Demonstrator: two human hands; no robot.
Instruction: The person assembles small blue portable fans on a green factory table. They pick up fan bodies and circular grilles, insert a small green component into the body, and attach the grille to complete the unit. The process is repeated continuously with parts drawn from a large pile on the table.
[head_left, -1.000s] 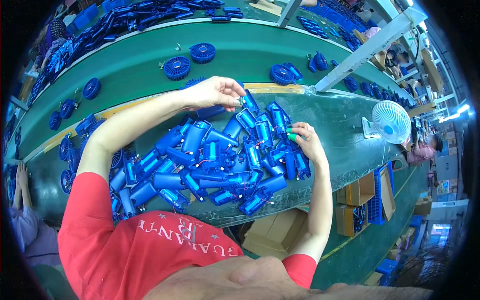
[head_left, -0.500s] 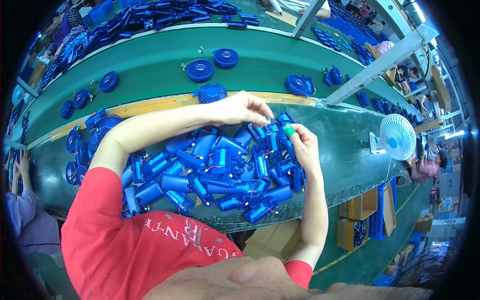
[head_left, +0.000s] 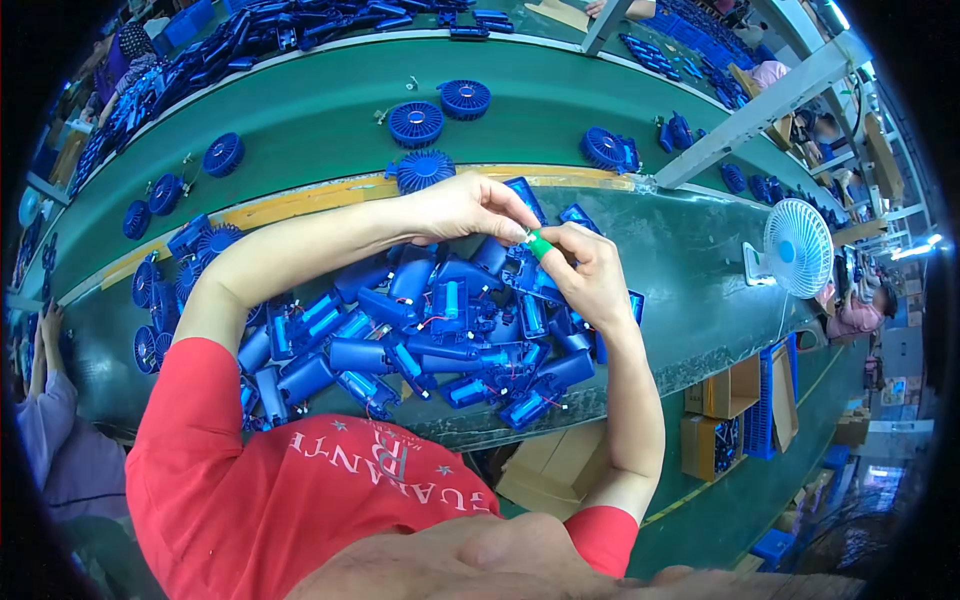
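My left hand [head_left: 470, 207] and my right hand [head_left: 587, 270] meet fingertip to fingertip above the far right part of a heap of blue plastic handle housings [head_left: 450, 355]. Both are closed in a pinch. A tiny pale piece shows between the fingertips, too small to name. Green tape [head_left: 540, 245] wraps a right-hand digit. Right below my fingers lies an open blue housing [head_left: 530, 275], partly covered by them. Many housings hold a shiny blue cylinder and short red wires with small white plugs.
Beyond a yellow-edged strip [head_left: 330, 193], a green conveyor belt [head_left: 310, 130] carries round blue fan heads [head_left: 415, 124]. More fan heads [head_left: 150, 285] lie left of the heap. A white desk fan [head_left: 795, 248] stands right, near a grey metal post [head_left: 750, 110]. Cardboard boxes [head_left: 722, 395] sit lower right. Another person's arm [head_left: 45, 350] shows far left.
My right hand has moved up and left, and its taped digit now meets my left fingertips. My left hand has shifted slightly. The view has tilted a little.
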